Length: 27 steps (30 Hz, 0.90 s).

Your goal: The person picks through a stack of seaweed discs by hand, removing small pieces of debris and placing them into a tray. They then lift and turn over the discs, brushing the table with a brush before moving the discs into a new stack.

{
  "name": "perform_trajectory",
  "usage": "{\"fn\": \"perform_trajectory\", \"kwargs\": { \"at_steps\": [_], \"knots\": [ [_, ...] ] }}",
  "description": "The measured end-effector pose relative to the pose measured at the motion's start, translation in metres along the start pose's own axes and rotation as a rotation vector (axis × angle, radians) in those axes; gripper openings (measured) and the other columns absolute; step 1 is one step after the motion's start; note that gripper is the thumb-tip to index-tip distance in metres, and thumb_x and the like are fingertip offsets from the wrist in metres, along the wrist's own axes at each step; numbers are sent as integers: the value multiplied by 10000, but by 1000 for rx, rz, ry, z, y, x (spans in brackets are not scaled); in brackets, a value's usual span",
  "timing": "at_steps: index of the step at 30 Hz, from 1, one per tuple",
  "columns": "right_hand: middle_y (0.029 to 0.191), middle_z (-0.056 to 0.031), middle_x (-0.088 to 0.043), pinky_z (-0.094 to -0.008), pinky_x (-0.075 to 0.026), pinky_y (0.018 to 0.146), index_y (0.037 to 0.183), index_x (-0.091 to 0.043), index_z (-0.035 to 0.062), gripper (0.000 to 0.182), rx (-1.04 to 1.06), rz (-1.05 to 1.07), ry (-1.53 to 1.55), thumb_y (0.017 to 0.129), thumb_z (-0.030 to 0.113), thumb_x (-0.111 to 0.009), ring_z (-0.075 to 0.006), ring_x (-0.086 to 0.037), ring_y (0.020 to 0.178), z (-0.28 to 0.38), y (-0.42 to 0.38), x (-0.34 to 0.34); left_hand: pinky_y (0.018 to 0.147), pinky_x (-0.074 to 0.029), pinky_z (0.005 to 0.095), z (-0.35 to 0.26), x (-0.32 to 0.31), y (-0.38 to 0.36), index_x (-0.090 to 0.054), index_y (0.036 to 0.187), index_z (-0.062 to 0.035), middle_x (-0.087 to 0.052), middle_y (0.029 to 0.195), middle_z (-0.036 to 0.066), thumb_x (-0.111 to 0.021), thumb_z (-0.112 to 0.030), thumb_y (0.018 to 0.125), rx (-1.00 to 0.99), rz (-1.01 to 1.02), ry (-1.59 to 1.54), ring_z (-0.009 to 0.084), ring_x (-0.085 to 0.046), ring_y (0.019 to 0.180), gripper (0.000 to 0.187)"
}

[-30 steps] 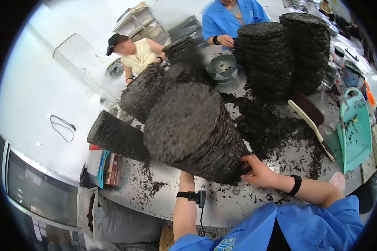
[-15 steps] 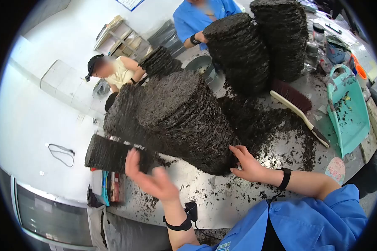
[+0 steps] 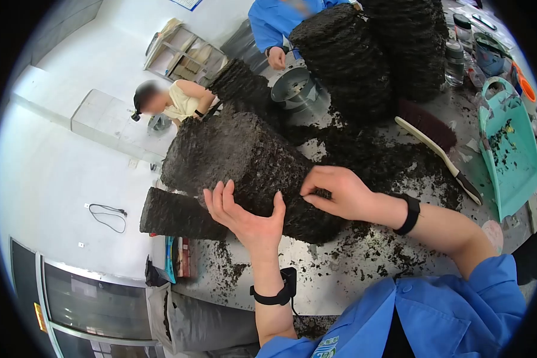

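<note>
A large dark, rough-layered stack [image 3: 262, 155] stands in front of me on the metal table [image 3: 292, 286]. My left hand [image 3: 250, 224] rests against its near side, fingers spread. At its right side is my right hand [image 3: 340, 194], with thumb and index finger pinched together at the surface; whatever lies between the fingertips is too small to make out. A smaller dark piece [image 3: 182, 216] lies to the left of my left hand. Dark flakes [image 3: 364, 262] are scattered on the table around the stack.
More dark stacks [image 3: 346, 65] stand at the back. Beyond them are a co-worker in blue [image 3: 271, 24], a metal bowl [image 3: 295, 86] and another person [image 3: 185, 98]. To the right lie a brush [image 3: 438, 152], a teal dustpan [image 3: 510, 161] and bottles [image 3: 454, 62].
My left hand has moved right onto the stack. My right hand has risen along its side and closed to a pinch. The blue-clad co-worker's hand has left the back stack for the bowl.
</note>
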State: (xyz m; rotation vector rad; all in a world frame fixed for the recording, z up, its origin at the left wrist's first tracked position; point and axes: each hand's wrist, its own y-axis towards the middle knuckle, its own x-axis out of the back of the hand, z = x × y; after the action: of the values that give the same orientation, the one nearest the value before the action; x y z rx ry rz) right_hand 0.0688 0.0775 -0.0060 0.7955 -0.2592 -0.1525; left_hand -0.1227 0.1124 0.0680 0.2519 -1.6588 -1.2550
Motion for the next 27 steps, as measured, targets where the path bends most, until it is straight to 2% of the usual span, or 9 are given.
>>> {"fn": "perform_trajectory", "kwargs": {
  "at_steps": [4, 10, 12, 17, 24, 27],
  "knots": [
    [860, -69, -640, -393, -525, 686, 911, -671, 64, 115, 97, -14, -48, 804, 73, -712, -283, -649, 826, -4, 28, -7, 1182, -199, 558, 3, 11, -3, -343, 1424, -33, -319, 1472, 183, -753, -115, 669, 6, 102, -37, 413, -181, 1454, 863],
    [867, -42, -642, -389, -531, 688, 834, -692, 82, 86, 159, -49, -127, 772, 107, -746, -263, -647, 818, -4, 32, -12, 1192, -183, 547, 7, 16, -5, -313, 1454, -24, -304, 1492, 181, -729, -130, 680, -36, 141, -74, 405, -142, 1473, 885],
    [871, -18, -643, -369, -533, 684, 812, -697, 103, 96, 188, -81, -254, 753, 139, -765, -240, -646, 817, 0, 32, -13, 1192, -181, 546, 7, 17, -6, -313, 1456, -15, -304, 1498, 175, -725, -144, 690, -39, 131, -79, 408, -142, 1472, 879],
    [857, -9, -610, -360, -524, 668, 793, -664, 96, 82, 203, -119, -414, 764, 118, -737, -230, -632, 801, 4, 32, -20, 1186, -169, 564, 7, 9, -9, -343, 1447, -17, -312, 1498, 172, -727, -173, 696, -41, 114, -83, 413, -156, 1465, 858],
    [847, -21, -614, -357, -514, 653, 816, -646, 85, 103, 192, -156, -353, 772, 86, -739, -240, -635, 785, -2, 22, -9, 1180, -162, 578, 8, 13, -5, -352, 1454, -36, -316, 1499, 170, -722, -174, 727, -20, 129, -97, 423, -162, 1464, 828],
    [802, -31, -643, -354, -513, 630, 801, -649, 82, 107, 116, -52, -211, 769, 84, -751, -243, -647, 726, -5, 21, -13, 1179, -166, 576, 8, 14, -2, -351, 1460, -44, -317, 1502, 171, -720, -162, 736, -23, 149, -102, 423, -165, 1463, 821]
  ]
}}
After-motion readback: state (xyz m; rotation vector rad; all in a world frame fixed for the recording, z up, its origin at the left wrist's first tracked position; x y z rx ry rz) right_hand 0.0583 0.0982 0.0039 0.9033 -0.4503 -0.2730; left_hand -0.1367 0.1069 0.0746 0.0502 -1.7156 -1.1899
